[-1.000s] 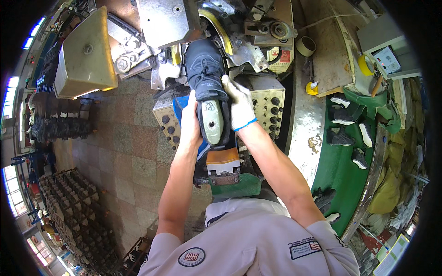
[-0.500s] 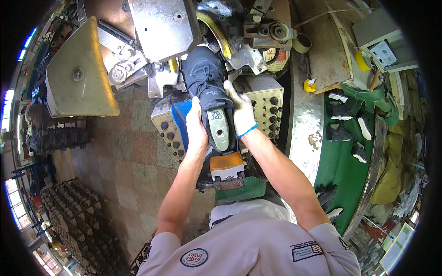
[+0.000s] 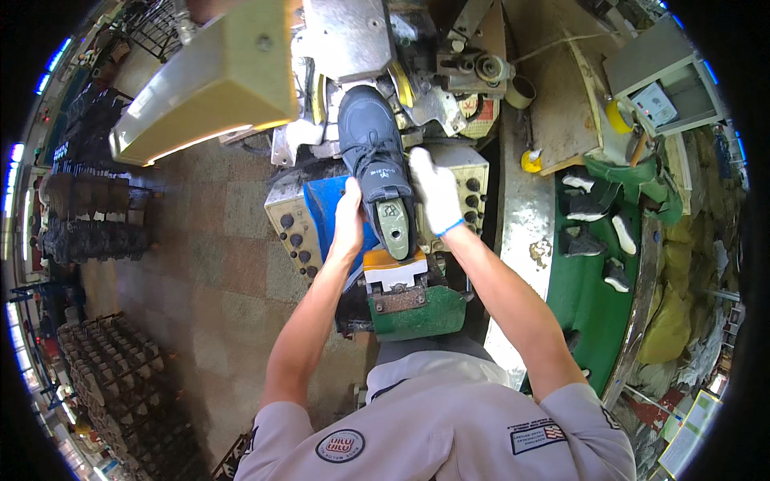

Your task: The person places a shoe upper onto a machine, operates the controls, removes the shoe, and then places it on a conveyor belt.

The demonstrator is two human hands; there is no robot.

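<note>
I work remotely off the orange pad as landmark. Black lace-up shoe, fitted over a pale green last, sits directly beyond it, toe away, heel end right over the pad's far edge. Long axis runs away from the pad, leaning slightly left at the toe, which ends just below the machine's metal plate, beyond the pad.

Left hand, bare: beyond the pad and to its left, close along the shoe's side; I judge it the nearer hand. Shoe lies immediately to its right. Thumb points up, away from the pad; other fingers mostly hidden, so I cannot tell how wide the hand is, or whether it touches the upper.

Right hand, white-gloved: beyond the pad and to its right. Looks extended rather than curled, nothing visible in it, a narrow gap to the shoe at its left.
</note>
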